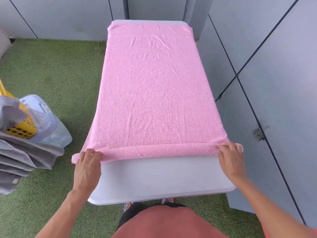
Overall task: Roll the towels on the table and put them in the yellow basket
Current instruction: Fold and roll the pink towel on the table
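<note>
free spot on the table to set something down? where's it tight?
Bare strip of white table between the pink towel's rolled edge and the near rim. Everything beyond is towel-covered. Left hand and right hand crowd the roll's ends.

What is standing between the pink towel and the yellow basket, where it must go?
A grey towel hangs over the yellow basket and covers part of its rim; its opening is out of view. Both hands already grip the pink towel.

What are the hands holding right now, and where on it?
Both hold the pink towel by its rolled near edge: left hand at the roll's left end, right hand at its right end.
</note>
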